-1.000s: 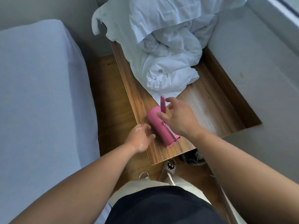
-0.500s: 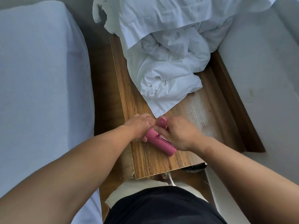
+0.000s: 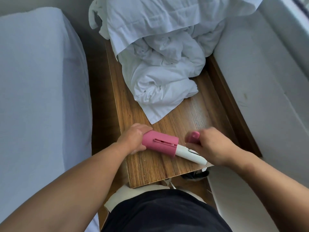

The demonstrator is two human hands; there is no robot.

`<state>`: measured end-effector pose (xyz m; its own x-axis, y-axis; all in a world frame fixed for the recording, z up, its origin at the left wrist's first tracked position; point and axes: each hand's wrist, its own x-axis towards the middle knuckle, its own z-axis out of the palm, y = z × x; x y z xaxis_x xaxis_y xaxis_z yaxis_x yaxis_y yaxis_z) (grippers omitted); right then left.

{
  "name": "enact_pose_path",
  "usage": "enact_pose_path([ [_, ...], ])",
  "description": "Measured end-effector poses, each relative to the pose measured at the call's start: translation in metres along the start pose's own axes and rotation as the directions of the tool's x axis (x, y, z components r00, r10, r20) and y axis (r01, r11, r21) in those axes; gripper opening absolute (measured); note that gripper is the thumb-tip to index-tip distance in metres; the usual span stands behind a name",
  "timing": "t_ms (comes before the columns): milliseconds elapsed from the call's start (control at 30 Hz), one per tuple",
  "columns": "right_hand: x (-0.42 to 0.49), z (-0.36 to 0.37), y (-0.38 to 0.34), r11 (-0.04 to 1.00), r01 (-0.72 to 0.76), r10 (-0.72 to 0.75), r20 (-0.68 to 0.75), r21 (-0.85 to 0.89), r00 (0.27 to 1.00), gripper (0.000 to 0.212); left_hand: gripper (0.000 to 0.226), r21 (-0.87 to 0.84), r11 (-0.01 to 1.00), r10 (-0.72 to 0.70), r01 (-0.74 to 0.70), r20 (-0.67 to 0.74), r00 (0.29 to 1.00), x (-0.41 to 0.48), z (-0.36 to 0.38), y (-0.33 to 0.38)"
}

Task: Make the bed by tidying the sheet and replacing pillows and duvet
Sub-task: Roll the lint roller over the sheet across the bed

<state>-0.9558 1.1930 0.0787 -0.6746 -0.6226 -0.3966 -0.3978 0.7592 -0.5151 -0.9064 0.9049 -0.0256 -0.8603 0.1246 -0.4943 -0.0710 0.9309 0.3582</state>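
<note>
Head view, looking down: the left hand (image 3: 133,139) grips the closed end of a pink cover (image 3: 160,144), fingers curled round it and mostly hidden beneath. The right hand (image 3: 212,146) is wrapped round a pink handle (image 3: 193,136), of which only the rounded tip shows above the knuckles. Between the two hands a white roller (image 3: 185,152) sticks out of the cover's open end. Its far end runs under the right hand, so how it joins the handle cannot be made out. All of this is held just over the near end of the wooden table (image 3: 192,114).

A crumpled white duvet (image 3: 163,64) lies heaped on the far half of the table, one corner trailing toward the hands. Its upper part is cut off by the frame's top edge. To the left is the bed (image 3: 38,97), covered in a pale blue sheet (image 3: 25,148) and cut off at the left edge. No pillow can be picked out. A white ledge (image 3: 259,81) runs along the right. Something dark (image 3: 195,175) under the table's near corner is too hidden to identify. Dark shorts (image 3: 158,211) fill the bottom of the frame.

Half a second ago the hands were pressed together over the closed pink tube, with no white showing. Now they are apart and the roller is partly drawn out of the cover. A second ago the left hand sat beside the tube without gripping it.
</note>
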Motion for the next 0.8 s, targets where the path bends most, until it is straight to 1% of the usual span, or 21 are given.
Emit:
enact_pose_path([
  [67,-0.027,-0.013,0.021,0.998,-0.058,0.059,-0.037,0.033,0.998,0.005,0.085,-0.037,0.998,-0.049,0.047,-0.042,0.998,-0.009,0.008,0.000],
  [100,-0.041,-0.020,0.028,0.995,-0.082,0.086,-0.073,0.049,0.994,0.008,0.086,-0.054,0.996,-0.081,0.078,-0.064,0.995,-0.014,0.012,0.000],
  [167,-0.069,-0.035,0.036,0.986,-0.139,0.154,-0.182,0.093,0.971,0.013,0.089,-0.084,0.985,-0.156,0.148,-0.102,0.982,-0.022,0.019,0.002],
  [200,-0.082,-0.042,0.038,0.976,-0.167,0.199,-0.244,0.143,0.949,0.014,0.090,-0.102,0.979,-0.191,0.179,-0.122,0.974,-0.026,0.023,0.004],
  [267,-0.103,-0.051,0.042,0.936,-0.179,0.282,-0.342,0.303,0.896,0.012,0.093,-0.127,0.967,-0.239,0.220,-0.163,0.957,-0.028,0.030,0.012],
  [333,-0.113,-0.055,0.040,0.858,-0.115,0.352,-0.411,0.500,0.841,0.009,0.095,-0.152,0.959,-0.263,0.239,-0.171,0.950,-0.028,0.034,0.023],
  [367,-0.113,-0.055,0.037,0.788,-0.057,0.398,-0.437,0.612,0.806,0.008,0.096,-0.185,0.953,-0.270,0.240,-0.153,0.951,-0.028,0.034,0.028],
  [400,-0.110,-0.053,0.032,0.693,0.008,0.455,-0.445,0.721,0.771,0.007,0.097,-0.231,0.942,-0.277,0.245,-0.120,0.953,-0.028,0.032,0.032],
  [467,-0.097,-0.045,0.018,0.470,0.122,0.555,-0.400,0.874,0.730,0.006,0.094,-0.313,0.916,-0.289,0.249,-0.087,0.953,-0.030,0.025,0.038],
  [500,-0.088,-0.038,0.012,0.361,0.160,0.590,-0.358,0.919,0.724,0.008,0.087,-0.342,0.908,-0.295,0.243,-0.107,0.950,-0.033,0.019,0.039],
  [567,-0.068,-0.020,-0.002,0.158,0.200,0.645,-0.254,0.967,0.721,0.012,0.061,-0.444,0.867,-0.330,0.228,-0.166,0.929,-0.044,0.001,0.039],
  [600,-0.057,-0.009,-0.008,0.065,0.213,0.668,-0.201,0.975,0.717,0.013,0.046,-0.553,0.802,-0.364,0.226,-0.153,0.919,-0.053,-0.010,0.039],
  [633,-0.047,0.001,-0.017,-0.018,0.225,0.685,-0.151,0.974,0.712,0.014,0.033,-0.695,0.683,-0.396,0.226,-0.092,0.914,-0.063,-0.022,0.039],
  [667,-0.036,0.011,-0.027,-0.094,0.236,0.696,-0.106,0.967,0.710,0.014,0.026,-0.834,0.505,-0.399,0.221,0.001,0.917,-0.074,-0.032,0.038],
  [700,-0.025,0.021,-0.038,-0.163,0.248,0.700,-0.065,0.955,0.711,0.013,0.025,-0.926,0.310,-0.366,0.216,0.093,0.926,-0.086,-0.040,0.036],
  [733,-0.015,0.029,-0.051,-0.228,0.259,0.699,-0.027,0.939,0.714,0.010,0.027,-0.965,0.162,-0.321,0.208,0.148,0.935,-0.097,-0.046,0.031],
  [767,-0.004,0.037,-0.064,-0.289,0.269,0.696,0.008,0.919,0.718,0.008,0.031,-0.979,0.067,-0.284,0.194,0.168,0.944,-0.107,-0.050,0.023],
  [800,0.007,0.043,-0.078,-0.338,0.275,0.683,0.034,0.900,0.730,0.008,0.035,-0.983,0.006,-0.268,0.181,0.173,0.948,-0.114,-0.051,0.013],
])
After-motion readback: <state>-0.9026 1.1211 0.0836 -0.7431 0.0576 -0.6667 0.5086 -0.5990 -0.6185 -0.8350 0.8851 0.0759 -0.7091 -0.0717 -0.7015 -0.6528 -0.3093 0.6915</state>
